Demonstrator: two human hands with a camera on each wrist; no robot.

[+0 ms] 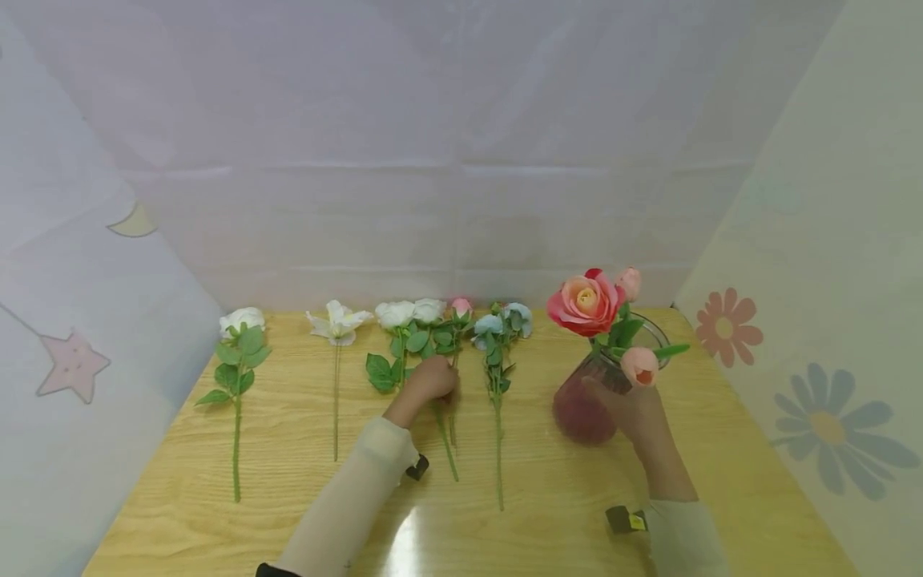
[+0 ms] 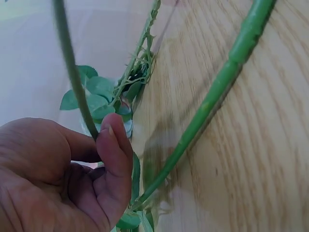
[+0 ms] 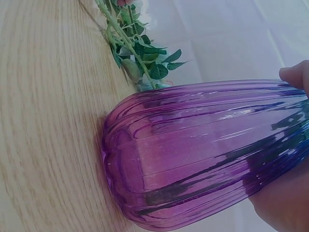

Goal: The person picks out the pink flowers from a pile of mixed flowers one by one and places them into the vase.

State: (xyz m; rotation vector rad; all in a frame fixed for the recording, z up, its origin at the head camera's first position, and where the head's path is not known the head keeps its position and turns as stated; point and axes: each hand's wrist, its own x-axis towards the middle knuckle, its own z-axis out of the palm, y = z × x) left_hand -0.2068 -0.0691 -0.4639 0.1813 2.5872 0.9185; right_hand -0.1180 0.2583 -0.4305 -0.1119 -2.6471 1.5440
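My left hand (image 1: pixel 433 380) pinches a thin green stem (image 2: pixel 72 72) between thumb and finger, among the flowers in the middle. That stem seems to belong to the pink flower (image 1: pixel 461 307), though my hand hides part of it. A thicker green stem (image 2: pixel 193 130) lies on the table beside my fingers. With my right hand (image 1: pixel 634 413) I grip the upper part of a ribbed purple glass vase (image 3: pixel 193 154), its base at the tabletop. A large pink-red rose (image 1: pixel 586 303) and two pale pink tulips (image 1: pixel 640 365) stand in the vase.
On the wooden table (image 1: pixel 288 481), white roses (image 1: pixel 395 314) lie by my left hand, blue flowers (image 1: pixel 489 324) between my hands. Farther left lie a white lily-like flower (image 1: pixel 337 323) and a single white rose (image 1: pixel 243 320). Pale cloth walls (image 1: pixel 454 224) enclose the back and sides.
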